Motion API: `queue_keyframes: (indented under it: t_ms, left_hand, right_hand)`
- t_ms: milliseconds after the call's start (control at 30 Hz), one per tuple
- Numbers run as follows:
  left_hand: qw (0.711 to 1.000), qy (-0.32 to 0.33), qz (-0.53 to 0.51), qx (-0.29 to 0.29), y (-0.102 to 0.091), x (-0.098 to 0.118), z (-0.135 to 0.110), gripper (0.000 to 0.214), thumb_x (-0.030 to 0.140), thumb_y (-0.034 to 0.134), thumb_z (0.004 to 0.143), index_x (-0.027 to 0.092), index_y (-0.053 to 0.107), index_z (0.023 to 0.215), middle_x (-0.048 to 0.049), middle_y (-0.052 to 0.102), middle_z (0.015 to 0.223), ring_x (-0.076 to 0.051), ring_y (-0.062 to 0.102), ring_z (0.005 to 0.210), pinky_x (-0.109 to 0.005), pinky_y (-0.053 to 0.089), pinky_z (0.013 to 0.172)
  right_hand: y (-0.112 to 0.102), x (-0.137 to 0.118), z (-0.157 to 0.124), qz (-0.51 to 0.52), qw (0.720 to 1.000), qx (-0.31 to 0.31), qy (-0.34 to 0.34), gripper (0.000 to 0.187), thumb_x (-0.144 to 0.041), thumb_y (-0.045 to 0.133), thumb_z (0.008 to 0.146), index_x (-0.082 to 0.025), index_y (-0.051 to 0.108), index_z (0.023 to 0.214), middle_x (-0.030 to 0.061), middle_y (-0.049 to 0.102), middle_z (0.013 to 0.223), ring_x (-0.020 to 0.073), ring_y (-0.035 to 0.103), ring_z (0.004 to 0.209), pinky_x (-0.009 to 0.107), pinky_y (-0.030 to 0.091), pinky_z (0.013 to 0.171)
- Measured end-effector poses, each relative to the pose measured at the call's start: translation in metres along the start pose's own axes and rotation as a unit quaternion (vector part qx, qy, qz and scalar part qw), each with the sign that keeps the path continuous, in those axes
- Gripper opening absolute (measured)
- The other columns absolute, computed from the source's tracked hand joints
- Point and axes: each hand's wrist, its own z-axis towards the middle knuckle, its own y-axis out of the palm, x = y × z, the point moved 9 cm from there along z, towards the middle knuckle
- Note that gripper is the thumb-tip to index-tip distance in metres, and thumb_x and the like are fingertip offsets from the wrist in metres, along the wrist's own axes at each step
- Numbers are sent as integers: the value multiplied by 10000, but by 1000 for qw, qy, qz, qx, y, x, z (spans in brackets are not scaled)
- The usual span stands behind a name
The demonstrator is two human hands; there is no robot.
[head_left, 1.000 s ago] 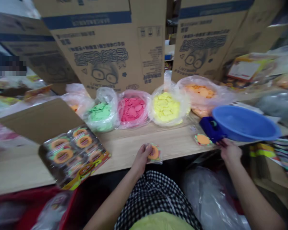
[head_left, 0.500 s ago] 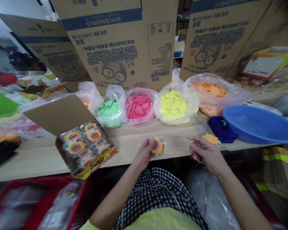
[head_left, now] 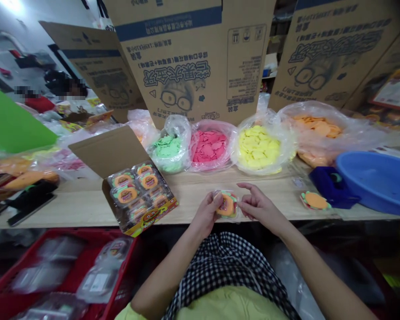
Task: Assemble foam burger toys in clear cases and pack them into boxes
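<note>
My left hand (head_left: 207, 212) grips the left side of a small clear plastic pack (head_left: 229, 205) with a burger-shaped piece inside, orange on top with green and red edges. My right hand (head_left: 258, 205) is at the pack's right edge, fingers apart and index stretched out; whether it touches the pack I cannot tell. To the left, an open cardboard display box (head_left: 153, 218) holds several similar burger packs. A loose burger stack (head_left: 316, 201) with an orange top lies on the table to the right, beside a dark blue tape dispenser (head_left: 333, 186).
Plastic bags of green pieces (head_left: 167, 146), pink pieces (head_left: 209, 146), yellow pieces (head_left: 259, 147) and orange pieces (head_left: 320, 126) line the table's back. Tall cartons (head_left: 193, 58) stand behind. A blue basin (head_left: 380, 182) sits right; a red crate (head_left: 126, 271) with clear packs is below left.
My right hand has moved left from beside the loose burger stack to the pack's edge. The left hand still holds the pack, now slightly tilted. The camera view has shifted left.
</note>
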Motion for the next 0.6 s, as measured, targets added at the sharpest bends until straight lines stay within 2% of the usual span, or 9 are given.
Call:
queue_keyframes:
  t_ms: [67,133,200,267,300,333,400,467,600]
  left_hand:
    - [1000,2,-5,6,-3,3,-3,354,407,626,708,172,546,961,-35,594,894,-120,562,737,-234,435,654]
    - [1000,9,-13,16,-8,7,-4,336,403,619,716,174,546,951,-29,591,886,-114,558,731,-230,435,654]
    - [999,21,-15,32,-15,12,-5,323,394,609,728,172,543,952,-29,588,896,-109,556,739,-223,433,654]
    - [998,33,-11,53,-23,17,-6,316,385,604,735,167,539,955,-35,588,911,-107,557,744,-210,428,642]
    - [997,39,-8,62,-27,20,-7,316,385,602,737,166,538,956,-38,589,918,-108,559,747,-207,426,637]
    - [997,46,-7,68,-29,23,-9,318,387,600,738,164,536,956,-42,590,923,-112,563,750,-207,426,636]
    - [996,54,-8,68,-31,28,-14,326,392,597,738,161,532,958,-52,595,937,-123,572,759,-222,433,652]
    - [996,58,-13,61,-31,32,-20,338,393,599,736,159,524,968,-61,598,947,-132,575,768,-243,438,677]
    - [996,54,-23,64,-40,39,-32,360,395,626,710,161,521,963,-52,597,922,-125,565,758,-245,434,686]
  right_hand:
    - [4,4,2,-1,1000,-4,10,500,-374,521,805,-220,284,1218,-77,457,572,95,417,490,197,306,441]
    - [0,8,4,-15,999,30,15,553,-404,538,786,-222,256,1225,-55,487,653,107,449,525,214,344,464]
    - [-16,6,1,-61,989,134,-9,526,-425,549,772,-223,287,1181,-20,500,771,123,478,597,240,382,515]
    - [-29,-7,-10,-145,955,252,-56,347,-427,521,793,-218,391,1038,-7,480,802,132,470,650,262,390,578]
    - [-29,-15,-15,-194,936,282,-79,249,-420,494,814,-215,430,939,-9,467,778,134,458,659,269,383,604]
    - [-23,-22,-17,-240,923,285,-96,200,-411,468,832,-212,448,847,-13,453,744,136,445,658,272,373,618]
    - [-2,-27,-13,-302,918,232,-109,224,-407,445,847,-211,454,739,-17,436,701,138,431,648,271,352,614]
    - [19,-22,-5,-303,934,165,-96,242,-425,451,840,-213,459,725,-19,441,684,139,430,634,264,346,589]
    - [47,-4,13,-207,972,96,-47,270,-466,430,837,-215,460,741,-28,443,643,134,426,593,245,354,548]
